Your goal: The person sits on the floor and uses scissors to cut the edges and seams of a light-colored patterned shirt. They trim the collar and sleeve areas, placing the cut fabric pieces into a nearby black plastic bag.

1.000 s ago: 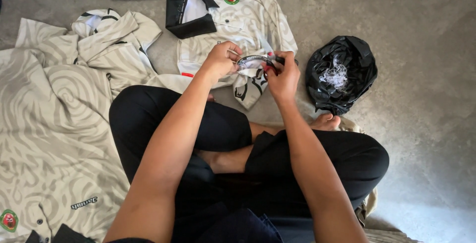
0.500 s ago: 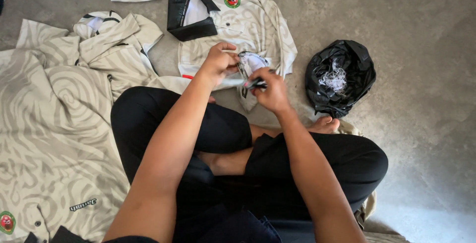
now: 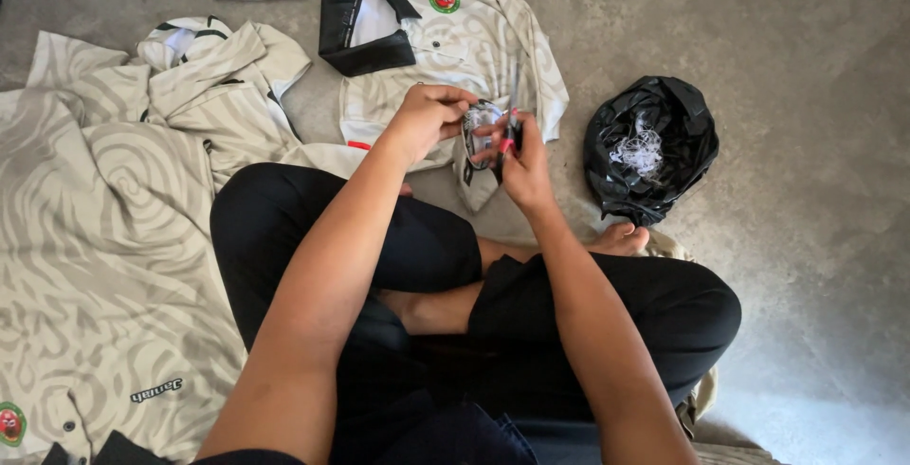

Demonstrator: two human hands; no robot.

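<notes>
I sit cross-legged on the floor. My left hand (image 3: 424, 116) pinches up a dark-edged fold (image 3: 479, 122) of the pale patterned shirt (image 3: 474, 43) that lies spread in front of my knees. My right hand (image 3: 524, 164) is close beside it, fingers closed around a small dark cutting tool with a pink part (image 3: 508, 139), its tip against the raised fold. Which part of the shirt the fold belongs to is hard to tell.
A black plastic bag (image 3: 654, 147) holding white thread scraps sits on the grey floor at the right, near my foot (image 3: 621, 237). Several more pale patterned shirts (image 3: 104, 237) are piled at the left. A black collar piece (image 3: 365, 19) lies on the far shirt.
My right hand has dropped slightly and drawn closer to the left hand, with the tool still at the fold. The left hand has kept its pinch on the fabric.
</notes>
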